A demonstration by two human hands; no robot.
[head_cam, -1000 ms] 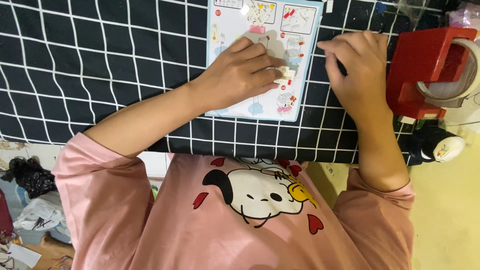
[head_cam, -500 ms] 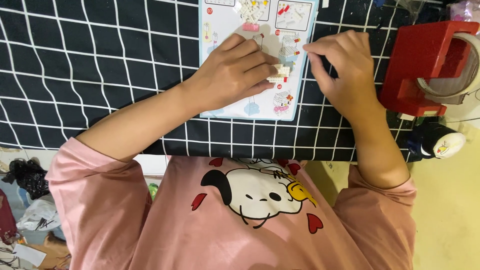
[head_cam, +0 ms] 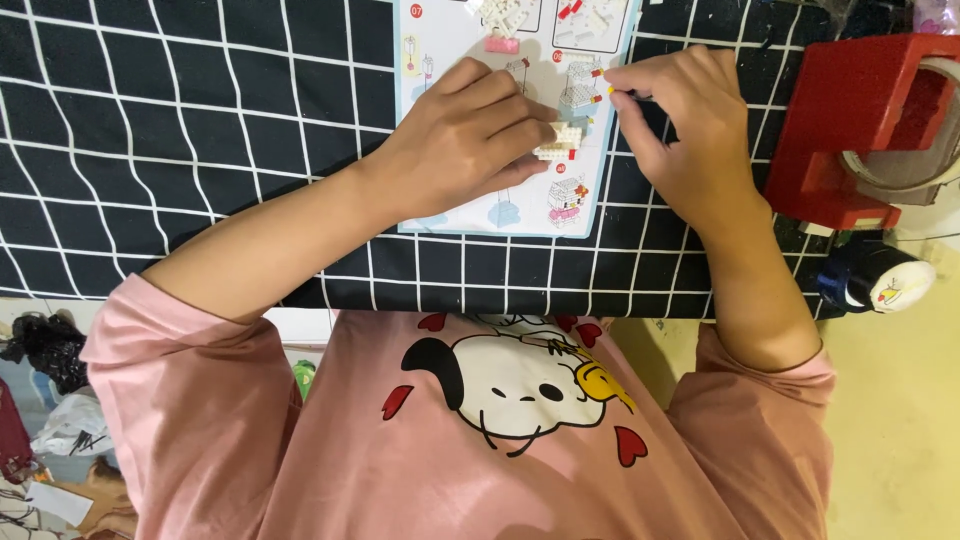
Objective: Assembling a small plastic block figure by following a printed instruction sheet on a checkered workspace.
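We see our left hand (head_cam: 470, 140) resting on the instruction sheet (head_cam: 440, 215), fingers curled and closed on a small white brick assembly (head_cam: 558, 141). The assembly sits at the fingertips, over the right half of the sheet, just above the sheet's surface; we cannot tell whether it touches the paper.

Our right hand (head_cam: 680, 130) is just to the right of the sheet's edge. Its thumb and forefinger are pinched on a tiny yellow piece (head_cam: 611, 90), held near the upper right of the sheet and a little above the white brick assembly. The two hands are near each other but apart.

The instruction sheet lies flat on a black cloth with a white grid (head_cam: 200, 130) that covers the table. Printed step pictures show on the sheet's bare parts.

To the right of our right hand stands a red tape dispenser (head_cam: 850, 130) with a roll of tape (head_cam: 915, 165) in it. Below it, at the table's edge, lies a small dark blue container (head_cam: 875, 280) with a pale end. Both forearms reach from pink sleeves (head_cam: 180, 400) at the bottom of the view.
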